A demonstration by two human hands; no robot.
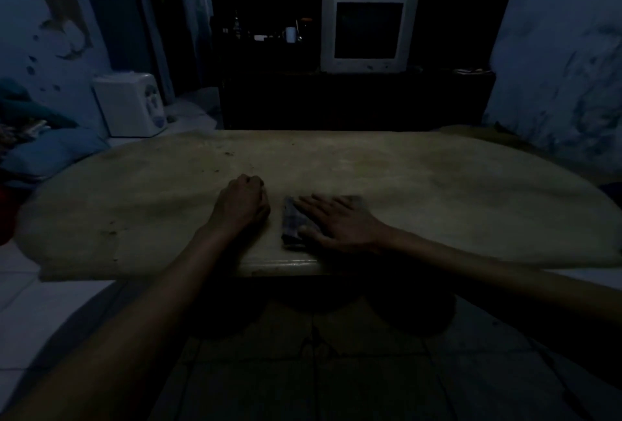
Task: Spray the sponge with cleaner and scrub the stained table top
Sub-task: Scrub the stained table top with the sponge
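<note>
The room is dim. A pale, stained table top (437, 185) spreads out in front of me. My right hand (340, 223) lies flat, fingers spread, pressing on a dark rectangular sponge (292, 225) near the table's front edge. Part of the sponge is hidden under the palm. My left hand (244, 203) rests just left of the sponge as a closed fist on the table, apart from the sponge, with nothing visibly in it. No cleaner bottle is in view.
A dark cabinet with an old grey television (367, 33) and a white mug (290, 34) stands behind the table. A white appliance (131, 104) sits on the floor at back left, beside blue cushions (50, 151). White floor tiles lie below the table's front edge.
</note>
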